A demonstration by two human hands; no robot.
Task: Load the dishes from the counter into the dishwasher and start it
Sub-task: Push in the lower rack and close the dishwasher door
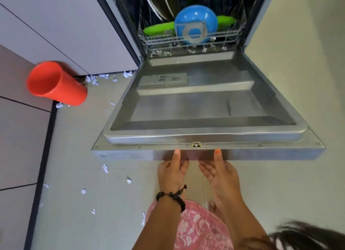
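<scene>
Head view: we go left to right.
Cup point(56, 83): orange, on the counter edge far up-left of our hands, not loaded yet.
Left hand point(172, 172): thumb on top of the door's front edge, fingers hooked beneath, gripping to lift.
Door point(201, 107): lying flat open.
Right hand point(220, 173): same grip, just beside the left.
Rack point(190, 42): beyond our hands, holding a blue bowl point(196, 19) and green plates point(158, 29).
</scene>
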